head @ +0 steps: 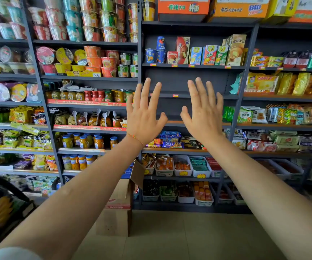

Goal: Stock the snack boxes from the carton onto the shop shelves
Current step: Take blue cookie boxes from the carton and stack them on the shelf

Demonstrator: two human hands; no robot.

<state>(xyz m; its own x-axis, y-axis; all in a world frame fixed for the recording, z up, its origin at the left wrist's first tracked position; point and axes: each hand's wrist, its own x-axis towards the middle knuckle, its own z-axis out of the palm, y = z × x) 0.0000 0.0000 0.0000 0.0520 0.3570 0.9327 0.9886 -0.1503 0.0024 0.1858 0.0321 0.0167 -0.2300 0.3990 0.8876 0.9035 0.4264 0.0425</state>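
Note:
My left hand [145, 111] and my right hand [204, 111] are raised side by side with fingers spread, backs toward me, holding nothing. Behind them are two bare dark shelves [172, 95] in the middle bay. On the shelf above stand snack boxes [210, 55] in red, blue, green and tan, next to blue cups [156, 52]. A brown carton [120, 199] with an open flap sits on the floor below my left forearm; its contents are hidden.
Cup noodles and jars fill the left bay [87, 59]. Packaged cakes and snacks fill the right bay [282, 85]. White bins of sweets [183, 169] line the lower shelves. Large orange cartons [185, 8] sit on top. A beige tiled floor [179, 237] lies in front.

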